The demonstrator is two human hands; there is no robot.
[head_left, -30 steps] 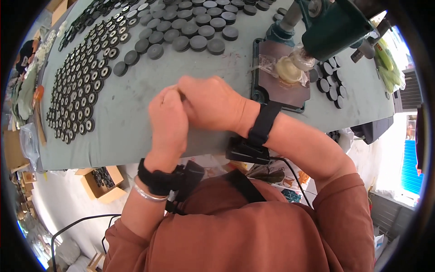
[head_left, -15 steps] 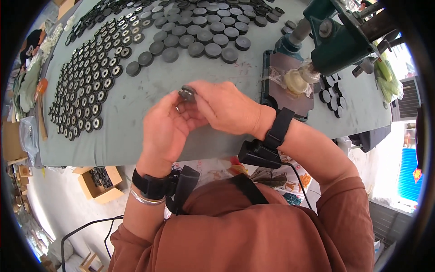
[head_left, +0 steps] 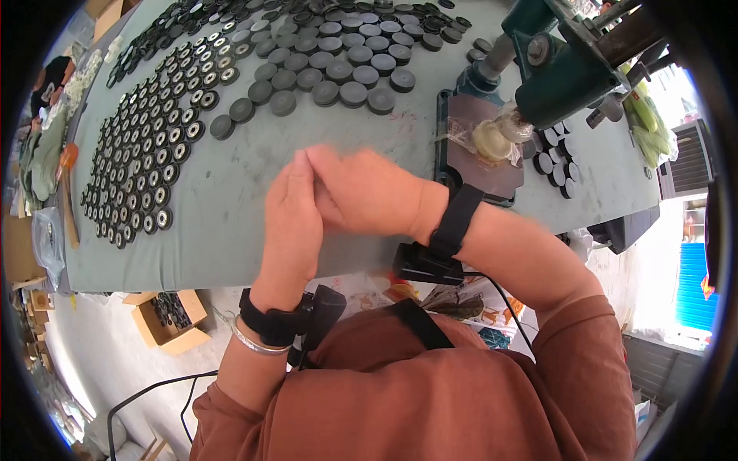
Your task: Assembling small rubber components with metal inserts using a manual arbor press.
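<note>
My left hand (head_left: 292, 223) and my right hand (head_left: 369, 192) are pressed together over the grey-green table (head_left: 231, 253), fingertips meeting near the middle. The small dark round part seen between the fingertips half a second ago is hidden inside them now. Each wrist carries a black strap with a small black device, the left device (head_left: 315, 315) and the right device (head_left: 427, 261). Rows of small black ring-shaped parts (head_left: 146, 161) lie to the left of my hands. Larger dark grey discs (head_left: 338, 73) lie beyond them.
A green press machine (head_left: 561, 69) stands at the back right on a dark base plate (head_left: 469, 169), with a clear bag holding a pale round piece (head_left: 492, 138) under it. A few black-and-white discs (head_left: 553, 165) lie beside it. A cardboard box of parts (head_left: 165, 315) sits on the floor.
My hands have shifted slightly toward the table's front edge and closed tighter together. The small round part that showed at the fingertips is now covered.
</note>
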